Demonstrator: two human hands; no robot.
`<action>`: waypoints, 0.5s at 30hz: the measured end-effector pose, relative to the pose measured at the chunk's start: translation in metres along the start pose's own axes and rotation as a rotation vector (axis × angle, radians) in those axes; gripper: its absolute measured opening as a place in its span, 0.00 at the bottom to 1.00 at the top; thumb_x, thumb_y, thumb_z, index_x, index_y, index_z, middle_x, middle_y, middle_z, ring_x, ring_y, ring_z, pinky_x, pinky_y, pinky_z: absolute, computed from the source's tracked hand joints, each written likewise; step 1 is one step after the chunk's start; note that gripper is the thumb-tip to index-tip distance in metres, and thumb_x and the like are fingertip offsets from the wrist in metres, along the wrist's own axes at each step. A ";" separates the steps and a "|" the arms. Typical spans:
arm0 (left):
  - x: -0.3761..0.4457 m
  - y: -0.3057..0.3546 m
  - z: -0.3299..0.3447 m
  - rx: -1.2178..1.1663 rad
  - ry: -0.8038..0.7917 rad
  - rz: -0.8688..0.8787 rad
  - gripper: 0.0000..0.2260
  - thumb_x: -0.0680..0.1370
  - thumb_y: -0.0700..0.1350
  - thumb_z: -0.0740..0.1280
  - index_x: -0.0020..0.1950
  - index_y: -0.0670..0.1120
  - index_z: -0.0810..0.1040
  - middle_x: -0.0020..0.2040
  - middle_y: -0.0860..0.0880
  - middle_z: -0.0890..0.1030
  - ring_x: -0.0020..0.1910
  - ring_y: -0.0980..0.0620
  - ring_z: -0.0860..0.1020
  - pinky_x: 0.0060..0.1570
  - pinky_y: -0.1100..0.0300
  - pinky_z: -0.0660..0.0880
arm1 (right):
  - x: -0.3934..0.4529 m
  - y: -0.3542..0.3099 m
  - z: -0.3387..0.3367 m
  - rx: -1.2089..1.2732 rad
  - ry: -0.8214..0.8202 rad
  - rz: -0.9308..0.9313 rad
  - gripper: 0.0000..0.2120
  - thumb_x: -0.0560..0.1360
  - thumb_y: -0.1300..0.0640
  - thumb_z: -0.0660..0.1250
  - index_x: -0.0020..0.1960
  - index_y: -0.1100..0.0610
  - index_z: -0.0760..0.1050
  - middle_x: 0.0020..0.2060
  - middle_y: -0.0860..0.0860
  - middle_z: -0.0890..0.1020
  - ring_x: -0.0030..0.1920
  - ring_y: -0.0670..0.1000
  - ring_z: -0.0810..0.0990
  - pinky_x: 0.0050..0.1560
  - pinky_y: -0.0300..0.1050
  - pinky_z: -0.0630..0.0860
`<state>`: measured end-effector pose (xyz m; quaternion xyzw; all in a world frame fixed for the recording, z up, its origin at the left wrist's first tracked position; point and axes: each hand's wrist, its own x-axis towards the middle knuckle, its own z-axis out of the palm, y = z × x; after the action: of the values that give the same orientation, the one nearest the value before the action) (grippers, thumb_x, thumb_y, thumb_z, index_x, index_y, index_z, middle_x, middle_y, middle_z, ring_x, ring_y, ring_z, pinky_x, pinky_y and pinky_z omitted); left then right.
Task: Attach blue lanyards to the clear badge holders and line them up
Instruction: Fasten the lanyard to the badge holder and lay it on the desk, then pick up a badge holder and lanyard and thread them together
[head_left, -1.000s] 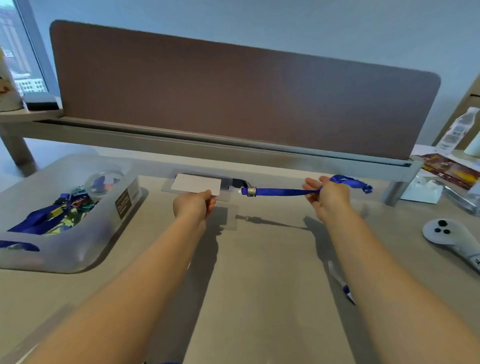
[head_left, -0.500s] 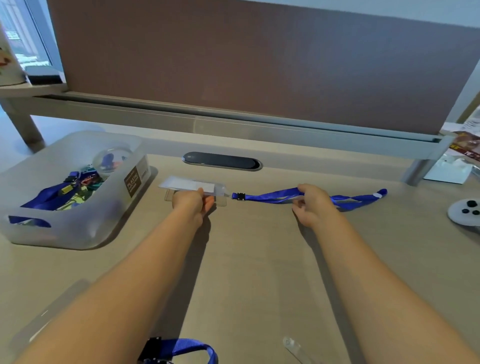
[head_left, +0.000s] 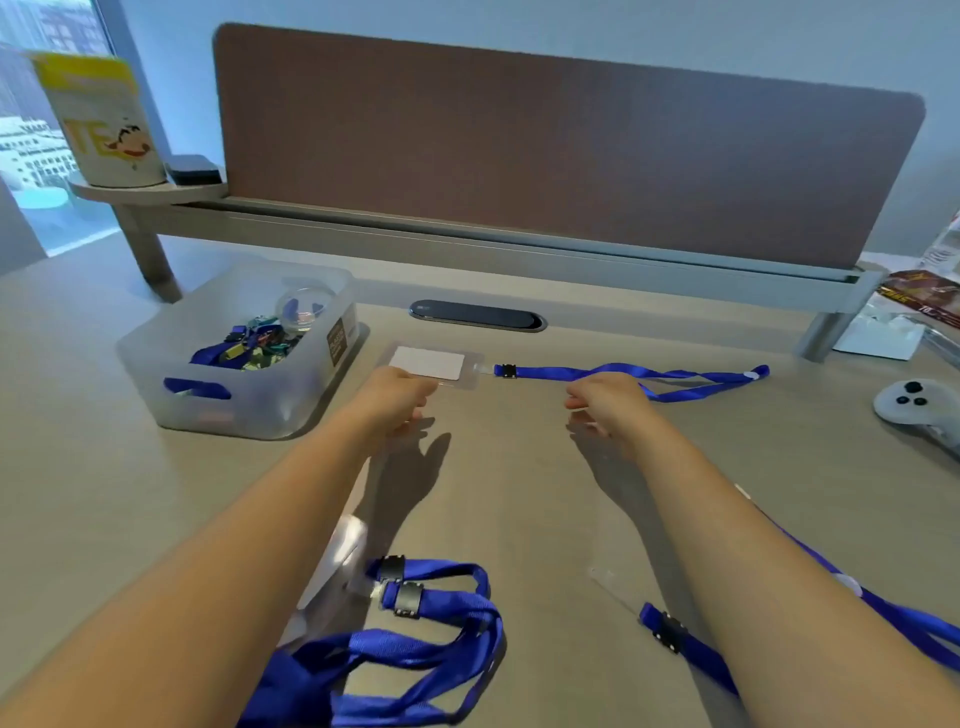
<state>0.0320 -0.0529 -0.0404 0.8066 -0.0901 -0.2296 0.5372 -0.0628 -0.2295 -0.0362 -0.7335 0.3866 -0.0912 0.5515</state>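
Note:
A clear badge holder (head_left: 434, 362) with a white card inside lies flat at the far middle of the desk. A blue lanyard (head_left: 623, 375) is clipped to its right end and stretches rightward in a line. My left hand (head_left: 395, 399) hovers at the holder's near edge with loosely curled fingers, holding nothing. My right hand (head_left: 605, 399) hovers just in front of the strap, fingers loose and empty. Close to me lie a bunched blue lanyard (head_left: 431, 618) beside a clear holder (head_left: 335, 558), and another lanyard (head_left: 675, 636) partly under my right arm.
A translucent bin (head_left: 244, 410) with lanyards and clips stands at the left. A grey controller (head_left: 917, 410) lies at the right edge. A dark cable slot (head_left: 478, 315) and a brown partition (head_left: 545, 156) are behind; a mug (head_left: 104, 119) is on the left shelf.
The holder and lanyard went from held up in the air to lying flat on the desk. Both hands have let go and pulled back slightly.

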 end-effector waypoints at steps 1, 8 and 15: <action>-0.012 -0.002 -0.006 0.072 0.010 0.066 0.10 0.78 0.43 0.59 0.57 0.41 0.72 0.49 0.43 0.73 0.45 0.50 0.74 0.42 0.60 0.73 | -0.010 0.001 0.004 -0.045 -0.014 -0.044 0.12 0.77 0.65 0.56 0.55 0.70 0.73 0.43 0.63 0.77 0.37 0.52 0.72 0.37 0.43 0.73; -0.083 -0.036 -0.057 0.442 0.106 0.249 0.15 0.76 0.43 0.64 0.61 0.39 0.72 0.60 0.41 0.77 0.59 0.45 0.75 0.59 0.54 0.71 | -0.089 0.007 0.044 -0.374 -0.115 -0.272 0.13 0.78 0.60 0.57 0.58 0.65 0.74 0.58 0.62 0.78 0.48 0.54 0.75 0.42 0.41 0.72; -0.119 -0.087 -0.090 0.712 0.061 0.058 0.26 0.73 0.46 0.69 0.68 0.41 0.64 0.68 0.41 0.69 0.63 0.43 0.70 0.62 0.54 0.68 | -0.139 0.020 0.073 -0.506 -0.143 -0.358 0.14 0.78 0.60 0.56 0.60 0.64 0.74 0.58 0.59 0.79 0.50 0.52 0.76 0.54 0.46 0.73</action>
<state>-0.0389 0.1032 -0.0579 0.9468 -0.1714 -0.1441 0.2311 -0.1267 -0.0842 -0.0410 -0.9085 0.2219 -0.0360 0.3523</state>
